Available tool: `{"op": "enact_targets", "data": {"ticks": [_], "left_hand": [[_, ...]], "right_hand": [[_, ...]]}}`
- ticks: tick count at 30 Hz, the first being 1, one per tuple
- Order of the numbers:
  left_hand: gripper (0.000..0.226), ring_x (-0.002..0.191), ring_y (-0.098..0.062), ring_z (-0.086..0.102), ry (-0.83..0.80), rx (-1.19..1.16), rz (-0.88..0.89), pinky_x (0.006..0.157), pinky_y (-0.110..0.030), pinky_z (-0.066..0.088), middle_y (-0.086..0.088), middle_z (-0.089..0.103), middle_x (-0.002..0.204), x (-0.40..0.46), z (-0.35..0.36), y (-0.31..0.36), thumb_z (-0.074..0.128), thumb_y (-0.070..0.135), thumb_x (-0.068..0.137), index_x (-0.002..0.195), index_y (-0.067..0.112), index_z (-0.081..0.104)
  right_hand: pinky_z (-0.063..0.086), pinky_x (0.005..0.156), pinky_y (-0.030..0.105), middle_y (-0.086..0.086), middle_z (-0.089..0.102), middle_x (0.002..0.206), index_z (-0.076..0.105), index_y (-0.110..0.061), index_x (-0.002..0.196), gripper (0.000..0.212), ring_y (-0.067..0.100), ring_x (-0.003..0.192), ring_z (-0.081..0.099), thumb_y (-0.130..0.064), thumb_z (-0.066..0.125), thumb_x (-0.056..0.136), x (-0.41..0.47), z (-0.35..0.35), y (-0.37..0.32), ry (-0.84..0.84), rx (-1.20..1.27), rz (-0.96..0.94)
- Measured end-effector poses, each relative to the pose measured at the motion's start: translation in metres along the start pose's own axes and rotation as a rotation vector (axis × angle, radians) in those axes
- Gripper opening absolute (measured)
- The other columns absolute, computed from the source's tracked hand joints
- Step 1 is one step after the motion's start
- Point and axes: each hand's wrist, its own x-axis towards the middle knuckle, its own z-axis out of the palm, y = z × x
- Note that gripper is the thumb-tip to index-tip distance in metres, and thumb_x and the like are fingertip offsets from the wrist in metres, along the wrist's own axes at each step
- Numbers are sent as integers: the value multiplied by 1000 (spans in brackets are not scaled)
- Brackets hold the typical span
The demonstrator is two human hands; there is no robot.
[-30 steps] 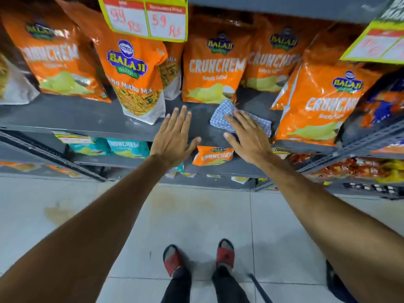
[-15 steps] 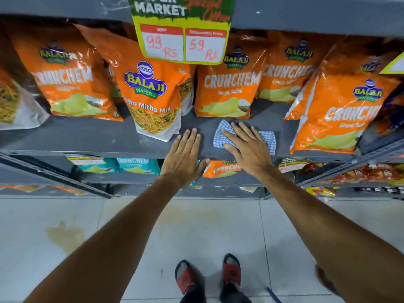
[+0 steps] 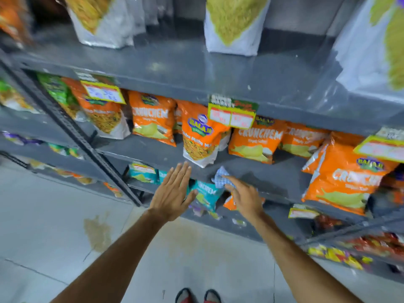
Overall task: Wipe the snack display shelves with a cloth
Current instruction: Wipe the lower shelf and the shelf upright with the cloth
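Note:
A blue-and-white checked cloth is bunched at the front edge of the grey middle shelf. My right hand grips the cloth by its lower part, lifting it off the shelf lip. My left hand is flat and open, fingers together, hovering just in front of the same shelf edge, holding nothing. Orange snack bags stand along the back of this shelf. The view is blurred by motion.
A grey upper shelf carries white snack bags. Yellow price tags hang from its edge. Teal bags sit on the lower shelf. A slotted upright stands left. Tiled floor with a stain lies below.
The view has tilted up, showing the upper shelf. My right hand went from pressing flat on the cloth to gripping it and pulling it to the shelf edge. My left hand stays open.

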Motion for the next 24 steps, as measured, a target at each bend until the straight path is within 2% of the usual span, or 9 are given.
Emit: {"op": "enact_targets", "data": {"ticks": [4,8,12,15,19,21,23,24], "left_hand": [[77,162,-29,15,103,70,-96,131,-46,11,-15,19,173,-24,-62,-35,26,57,109,163,2,26],[77,163,-23,6,237,129,-184,132,-44,7,-11,11,175,-39,-123,-81,30,55,109,166,6,16],[75,163,-21,2,365,187,-242,132,-44,7,-10,11,175,-45,-180,-133,36,51,108,166,7,17],[76,163,-25,4,439,217,-249,131,-49,12,-13,11,175,-45,-222,-187,34,51,107,165,4,18],[78,163,-24,-1,541,234,-279,132,-46,5,-9,3,176,-38,-277,-268,27,57,108,167,8,11],[77,163,-21,-5,595,229,-274,132,-42,0,-6,-1,177,-30,-305,-306,26,57,108,167,11,7],[76,163,-23,-4,661,245,-245,133,-43,1,-8,-1,177,-20,-331,-340,28,55,109,167,10,6],[76,163,-26,-3,694,256,-227,133,-45,3,-10,0,176,-12,-343,-354,30,53,109,167,8,7]], "right_hand": [[52,84,32,-5,74,118,63,-34,130,38,19,101,70,-42,50,96,17,3,-78,-83,52,-185],[46,89,21,-8,71,126,63,-34,130,38,11,111,64,-33,52,94,43,3,-165,-68,140,-375],[49,89,27,-8,69,129,62,-32,130,35,12,112,63,-34,56,96,74,2,-246,21,186,-523],[49,91,29,-4,71,126,62,-29,131,38,17,111,66,-43,50,98,103,7,-304,52,236,-572],[46,96,21,-6,69,129,64,-26,130,31,9,117,62,-33,57,101,144,19,-387,125,313,-629],[47,89,18,-7,73,120,64,-27,129,32,9,110,65,-38,55,101,168,27,-428,150,372,-581],[48,80,23,-4,76,112,63,-30,131,35,12,102,68,-45,50,101,193,38,-464,164,420,-508],[50,81,26,-2,76,110,62,-32,131,35,14,102,68,-46,49,101,207,42,-480,179,440,-480]]}}
